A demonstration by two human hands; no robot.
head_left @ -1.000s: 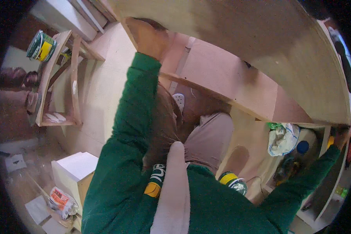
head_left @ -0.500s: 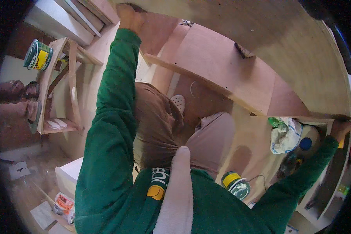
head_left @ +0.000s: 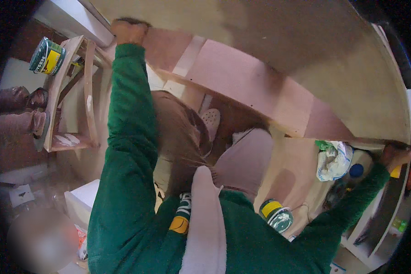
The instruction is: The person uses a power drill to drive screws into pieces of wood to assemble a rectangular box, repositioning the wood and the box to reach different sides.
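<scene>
A large pale wooden panel (head_left: 347, 86) slants across the top and right of the view, between my two hands. My left hand (head_left: 130, 32), at the end of a green sleeve, is closed round the panel's left edge. At the far right, my right hand (head_left: 394, 156) grips its lower right corner, the fingers partly hidden behind the board. Beneath the panel lies a pinkish wooden case (head_left: 235, 75) with a narrow front rail (head_left: 255, 108). My legs stand apart close to the rail.
Left, a paint can (head_left: 48, 56) tops a wooden stool (head_left: 90, 98). Another can (head_left: 277, 215) stands on the floor to the right. A white plastic bag (head_left: 334, 160) and a blue lid (head_left: 356, 170) lie near an open cabinet (head_left: 382, 228). A blurred patch covers the lower left.
The panel and both hands have shifted; my left hand is lower and farther left. The panel now covers the dark brush-like thing on the case. My right hand shows more from behind the board.
</scene>
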